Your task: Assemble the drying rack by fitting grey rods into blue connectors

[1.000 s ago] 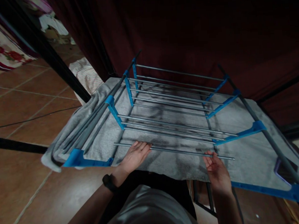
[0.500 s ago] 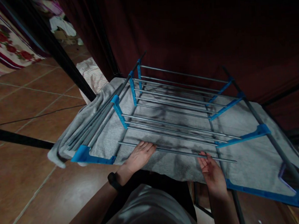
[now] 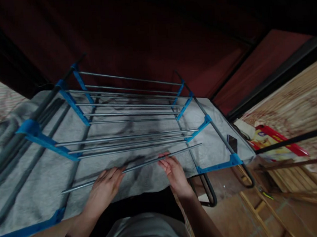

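Observation:
A loose grey metal rod [image 3: 142, 165] lies across both my hands, tilted with its right end higher. My left hand [image 3: 107, 184] grips it from above, left of its middle, with the fingers wrapped over it. My right hand [image 3: 172, 169] holds it from below toward its right part, palm turned up and fingers curled behind the rod. Beyond it stands a drying rack [image 3: 132, 137] of grey tubes, with thin rods joined to blue plastic brackets. The nearest blue brackets [image 3: 217, 166] carry no rod between them.
Grey cloth [image 3: 148, 128] covers the surface under the rack. A phone [image 3: 232, 143] lies on it at the right. A dark red curtain [image 3: 132, 34] hangs behind. On the right are a red box [image 3: 279, 139] and a wooden ladder-like frame [image 3: 261, 212] on the floor.
My view has swung to the right. The rod has turned, its right end now higher than its left. Both hands still hold it.

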`<action>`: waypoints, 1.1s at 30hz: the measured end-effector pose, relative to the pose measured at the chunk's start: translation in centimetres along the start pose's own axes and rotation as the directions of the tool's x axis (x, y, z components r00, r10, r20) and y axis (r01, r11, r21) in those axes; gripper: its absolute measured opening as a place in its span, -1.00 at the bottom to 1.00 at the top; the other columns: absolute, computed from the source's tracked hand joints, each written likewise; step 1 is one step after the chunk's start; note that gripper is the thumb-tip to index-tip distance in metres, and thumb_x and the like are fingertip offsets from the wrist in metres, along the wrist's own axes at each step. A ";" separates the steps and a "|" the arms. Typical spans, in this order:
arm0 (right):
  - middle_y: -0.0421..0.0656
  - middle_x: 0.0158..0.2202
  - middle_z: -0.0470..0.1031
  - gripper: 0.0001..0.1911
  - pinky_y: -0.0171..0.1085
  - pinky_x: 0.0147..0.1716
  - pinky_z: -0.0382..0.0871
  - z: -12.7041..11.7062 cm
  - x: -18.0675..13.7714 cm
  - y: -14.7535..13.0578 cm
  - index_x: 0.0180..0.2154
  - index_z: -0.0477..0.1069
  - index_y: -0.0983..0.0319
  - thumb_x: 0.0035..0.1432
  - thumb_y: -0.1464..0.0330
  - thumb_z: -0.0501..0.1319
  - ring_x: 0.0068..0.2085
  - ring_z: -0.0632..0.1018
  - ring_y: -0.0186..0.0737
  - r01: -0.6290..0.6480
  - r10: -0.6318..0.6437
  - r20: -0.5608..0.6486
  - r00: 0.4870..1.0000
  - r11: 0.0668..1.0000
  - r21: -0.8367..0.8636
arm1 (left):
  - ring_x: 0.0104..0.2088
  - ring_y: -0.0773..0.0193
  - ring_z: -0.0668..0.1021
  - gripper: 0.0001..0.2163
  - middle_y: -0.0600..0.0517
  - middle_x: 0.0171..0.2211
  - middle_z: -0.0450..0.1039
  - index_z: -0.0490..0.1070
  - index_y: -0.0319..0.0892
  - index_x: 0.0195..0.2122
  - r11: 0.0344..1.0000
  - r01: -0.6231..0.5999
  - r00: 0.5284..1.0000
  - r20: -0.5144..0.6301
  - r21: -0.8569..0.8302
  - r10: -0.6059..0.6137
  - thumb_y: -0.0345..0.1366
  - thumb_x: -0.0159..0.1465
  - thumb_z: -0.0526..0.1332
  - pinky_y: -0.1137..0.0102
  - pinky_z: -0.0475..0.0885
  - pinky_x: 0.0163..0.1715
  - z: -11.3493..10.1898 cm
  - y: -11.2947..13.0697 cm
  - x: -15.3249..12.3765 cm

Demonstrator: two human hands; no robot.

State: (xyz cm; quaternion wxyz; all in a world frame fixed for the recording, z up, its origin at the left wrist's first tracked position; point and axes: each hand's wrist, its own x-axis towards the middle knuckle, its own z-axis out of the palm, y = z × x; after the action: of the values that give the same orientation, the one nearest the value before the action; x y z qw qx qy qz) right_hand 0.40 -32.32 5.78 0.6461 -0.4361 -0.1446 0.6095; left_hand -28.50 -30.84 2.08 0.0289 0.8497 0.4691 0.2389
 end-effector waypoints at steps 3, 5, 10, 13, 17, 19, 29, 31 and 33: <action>-0.15 -0.15 0.67 -0.72 -0.01 0.10 0.51 2.4 -1.2 0.6 -0.21 0.53 0.10 0.04 0.20 0.47 -0.09 0.66 -0.10 0.004 -0.002 0.083 0.997 1.000 -0.020 | -0.22 0.11 0.63 -0.66 -0.02 -0.18 0.64 0.55 -0.08 -0.05 0.999 0.035 0.999 -0.025 -0.041 -0.036 -0.09 0.50 0.00 0.21 0.49 -0.13 -0.2 0.0 0.3; -0.16 -0.13 0.67 -0.70 0.02 0.13 0.50 4.0 -1.9 1.1 -0.19 0.53 0.08 0.05 0.14 0.47 -0.06 0.66 -0.07 0.010 -0.003 0.128 0.992 0.998 -0.058 | -0.21 0.09 0.64 -0.64 -0.02 -0.18 0.65 0.55 -0.07 -0.05 0.997 0.053 0.998 -0.035 -0.047 -0.055 -0.05 0.50 0.00 0.21 0.50 -0.14 -0.4 0.0 0.5; -0.17 -0.11 0.68 -0.60 0.03 0.11 0.49 7.8 -2.8 0.5 -0.12 0.50 0.09 0.14 -0.01 0.40 0.01 0.63 -0.05 0.143 -0.079 0.285 0.955 0.967 -0.210 | -0.22 0.09 0.66 -0.63 -0.02 -0.20 0.65 0.52 -0.10 -0.02 0.996 0.068 0.992 -0.100 -0.060 -0.074 -0.04 0.51 -0.01 0.24 0.52 -0.18 -1.4 0.9 1.2; -0.18 -0.15 0.67 -0.66 -0.03 0.15 0.44 9.9 -3.2 -2.3 -0.09 0.51 0.08 0.23 0.01 0.33 -0.01 0.61 -0.09 0.333 -0.199 0.399 0.895 0.893 -0.301 | -0.20 0.10 0.66 -0.66 -0.03 -0.15 0.65 0.49 -0.10 0.05 0.995 0.037 0.984 -0.173 -0.087 -0.052 -0.05 0.50 0.03 0.25 0.53 -0.15 -2.5 2.1 2.1; -0.20 -0.23 0.63 -0.67 -0.13 0.04 0.46 12.1 -3.8 -7.8 -0.03 0.51 0.11 0.29 0.07 0.29 -0.11 0.60 -0.15 0.542 -0.389 0.436 0.812 0.779 -0.316 | -0.05 0.08 0.63 -0.63 -0.06 -0.02 0.62 0.39 -0.09 0.22 0.995 -0.007 0.968 -0.252 -0.102 -0.019 -0.08 0.47 0.14 0.22 0.53 -0.02 -4.1 3.7 3.3; -0.22 -0.27 0.60 -0.66 -0.16 -0.02 0.47 12.7 -4.0 -10.1 0.02 0.50 0.10 0.32 0.08 0.26 -0.16 0.59 -0.18 0.626 -0.473 0.438 0.764 0.705 -0.332 | -0.03 0.10 0.63 -0.64 -0.06 -0.01 0.60 0.37 -0.08 0.24 0.992 -0.012 0.964 -0.263 -0.123 -0.021 -0.13 0.48 0.15 0.23 0.54 -0.01 -4.6 4.3 3.5; -0.16 -0.10 0.56 -0.67 -0.22 -0.04 0.49 12.4 -4.2 -10.8 0.15 0.50 0.04 0.44 0.18 0.15 -0.09 0.57 -0.19 0.827 -0.423 0.713 0.560 0.229 -0.514 | -0.05 0.20 0.65 -0.81 -0.04 -0.07 0.60 0.52 -0.08 -0.02 0.880 0.084 0.954 -0.216 -0.467 -0.206 -0.23 0.48 0.14 0.32 0.58 -0.04 -6.9 6.6 4.1; -0.12 -0.07 0.55 -0.65 -0.22 -0.04 0.50 12.0 -4.0 -10.0 0.19 0.48 0.03 0.47 0.23 0.11 -0.07 0.57 -0.17 0.846 -0.342 0.783 0.520 0.080 -0.527 | -0.07 0.22 0.65 -0.83 -0.03 -0.11 0.60 0.53 -0.10 -0.07 0.860 0.091 0.945 -0.228 -0.503 -0.234 -0.24 0.47 0.15 0.35 0.58 -0.05 -7.2 6.9 4.4; -0.10 -0.08 0.55 -0.62 -0.20 -0.03 0.49 11.3 -3.6 -9.0 0.23 0.45 0.03 0.48 0.28 0.08 -0.06 0.57 -0.16 0.840 -0.272 0.818 0.506 -0.060 -0.539 | -0.10 0.23 0.65 -0.83 -0.03 -0.13 0.60 0.54 -0.10 -0.09 0.851 0.091 0.944 -0.228 -0.517 -0.240 -0.25 0.47 0.16 0.37 0.58 -0.07 -7.2 7.0 4.4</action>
State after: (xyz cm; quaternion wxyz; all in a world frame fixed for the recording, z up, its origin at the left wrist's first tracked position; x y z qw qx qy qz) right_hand -2.55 -30.08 20.19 0.3884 -0.4468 -0.7950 0.1317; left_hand -24.19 -32.43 12.04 0.2008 0.7257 0.4626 0.4681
